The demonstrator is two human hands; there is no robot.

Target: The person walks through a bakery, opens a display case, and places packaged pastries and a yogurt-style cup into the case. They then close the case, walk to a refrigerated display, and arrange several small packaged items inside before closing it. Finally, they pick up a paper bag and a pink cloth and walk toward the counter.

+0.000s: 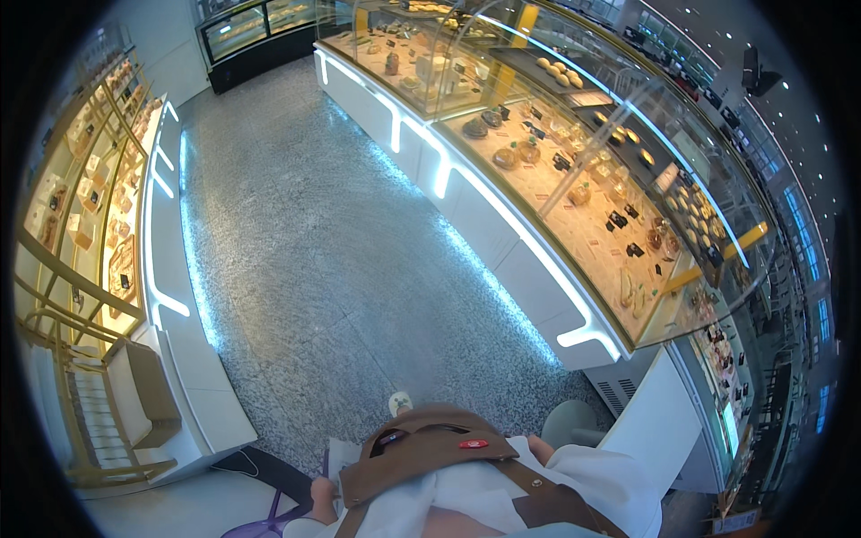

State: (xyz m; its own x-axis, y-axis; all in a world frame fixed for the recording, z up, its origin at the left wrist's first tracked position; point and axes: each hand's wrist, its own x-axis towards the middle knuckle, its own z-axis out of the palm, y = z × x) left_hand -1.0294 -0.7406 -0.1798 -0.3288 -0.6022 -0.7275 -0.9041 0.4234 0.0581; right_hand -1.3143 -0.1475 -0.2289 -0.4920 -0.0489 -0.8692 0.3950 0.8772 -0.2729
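My left hand (323, 499) hangs at my side, partly seen past the brown apron (430, 464). Close to it are a thin purple rod (325, 464) and a pale sheet or cloth (344, 452); whether the fingers grip either is unclear. Below that hand, a purple object (262, 528) is cut off by the picture's lower rim. On the other side, only a bit of my right hand or wrist (539, 449) shows beyond the apron and white sleeve, with its fingers hidden. A rounded grey-green bin or stool (572, 422) stands nearest to it.
Speckled grey floor (323, 235) runs between a glass bakery display case (558, 181) on the right and bread shelves (87, 195) on the left. A cardboard box (144, 397) sits on the left counter. A dark chilled cabinet (262, 40) stands at the far end.
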